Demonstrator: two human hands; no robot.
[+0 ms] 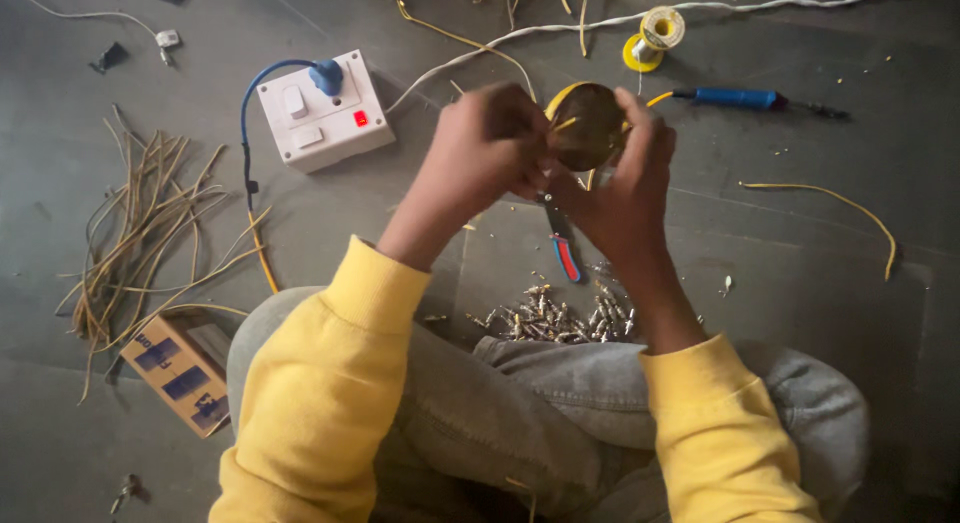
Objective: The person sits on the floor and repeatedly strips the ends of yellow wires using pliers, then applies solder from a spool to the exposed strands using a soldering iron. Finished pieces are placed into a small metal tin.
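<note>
Both of my hands hold a small round brown tin (588,129) with a yellow rim above the grey floor. My left hand (485,143) pinches a short yellow wire end at the tin's left edge. My right hand (625,188) cups the tin from the right and below, thumb over its top. Under my hands lie pliers with red and blue grips (564,249). A heap of small metal connectors (555,318) sits in front of my crossed legs.
A white switch box (322,109) with a blue plug and red light sits at upper left. A blue-handled soldering iron (740,99) and a solder spool (655,33) lie at upper right. Cut yellow wires (150,233) pile at left beside a small cardboard box (180,373).
</note>
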